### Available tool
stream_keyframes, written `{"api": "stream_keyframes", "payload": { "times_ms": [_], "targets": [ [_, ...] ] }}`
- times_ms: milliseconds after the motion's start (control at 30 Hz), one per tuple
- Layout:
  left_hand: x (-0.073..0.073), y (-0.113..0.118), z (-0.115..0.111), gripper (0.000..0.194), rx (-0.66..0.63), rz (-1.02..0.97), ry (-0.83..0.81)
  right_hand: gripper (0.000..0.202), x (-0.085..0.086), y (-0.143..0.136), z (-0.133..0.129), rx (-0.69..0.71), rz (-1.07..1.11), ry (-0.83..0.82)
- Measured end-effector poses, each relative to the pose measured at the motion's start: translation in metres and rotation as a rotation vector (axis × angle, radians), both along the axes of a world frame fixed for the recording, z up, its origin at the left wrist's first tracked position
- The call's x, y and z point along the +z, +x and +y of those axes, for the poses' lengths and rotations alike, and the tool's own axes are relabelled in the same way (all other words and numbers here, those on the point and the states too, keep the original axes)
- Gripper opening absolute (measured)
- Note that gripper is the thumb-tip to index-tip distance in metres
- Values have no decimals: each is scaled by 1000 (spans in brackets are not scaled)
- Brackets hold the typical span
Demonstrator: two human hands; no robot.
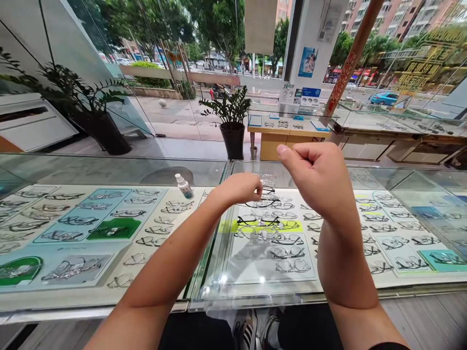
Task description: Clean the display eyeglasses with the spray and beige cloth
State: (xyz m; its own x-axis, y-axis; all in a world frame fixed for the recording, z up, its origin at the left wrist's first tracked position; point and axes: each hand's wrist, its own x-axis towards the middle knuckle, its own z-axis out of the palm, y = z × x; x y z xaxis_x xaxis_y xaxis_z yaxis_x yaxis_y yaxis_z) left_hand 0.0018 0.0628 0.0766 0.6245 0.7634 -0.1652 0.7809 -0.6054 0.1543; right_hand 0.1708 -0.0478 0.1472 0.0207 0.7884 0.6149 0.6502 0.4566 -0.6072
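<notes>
My left hand is over the glass display case, its fingers curled down beside black-rimmed eyeglasses. The fingertips are partly hidden, and I cannot make out what they grip. Higher and to the right, my right hand is raised with its fingers folded in and its thumb against them; nothing shows in it. Dark-topped eyeglasses lie just below my left hand. Left of it stands a small white spray bottle on the case.
Many eyeglasses fill rows in the case, some on a green tray and a teal tray. Beyond the case stand a potted plant, a wooden display table and a leaning brown pole. Large windows face a street.
</notes>
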Motion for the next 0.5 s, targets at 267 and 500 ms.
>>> {"api": "stream_keyframes", "payload": {
  "times_ms": [267,500],
  "targets": [
    [-41,21,11,12,24,89,-17,52,5,-2,-4,53,-71,-62],
    [-57,24,16,6,48,47,-14,48,6,-2,-3,36,-116,-73]
  ]
}}
